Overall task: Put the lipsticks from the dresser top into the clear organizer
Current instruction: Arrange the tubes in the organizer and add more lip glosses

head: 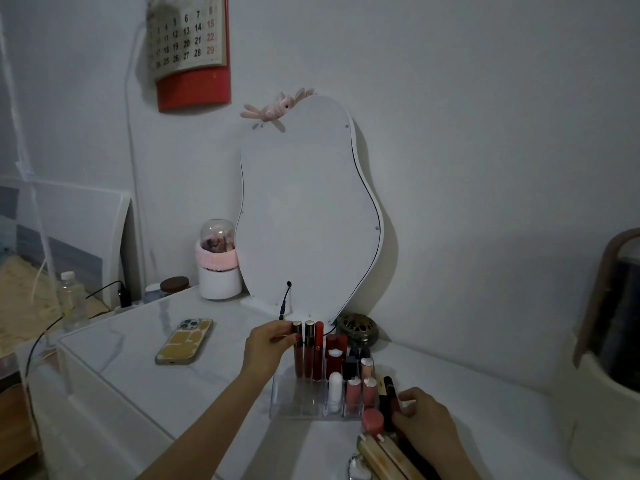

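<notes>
The clear organizer (282,400) stands on the white dresser top and holds several lipsticks and lip glosses upright. My left hand (268,344) pinches the gold cap of a brown lip gloss (298,355) standing in the back-left slot, beside a second gloss (308,351) and a red one (318,351). My right hand (424,422) grips a dark lipstick tube (390,400) lying just right of the organizer. A pink round-capped lipstick (373,420) and two cream-coloured tubes (381,455) lie beside it at the front.
A wavy white mirror (308,209) leans on the wall behind the organizer, with a brass ornament (356,329) at its foot. A phone (185,341) lies to the left. A white pot with pink band (218,268) sits at the back left, a basket (609,358) at the right.
</notes>
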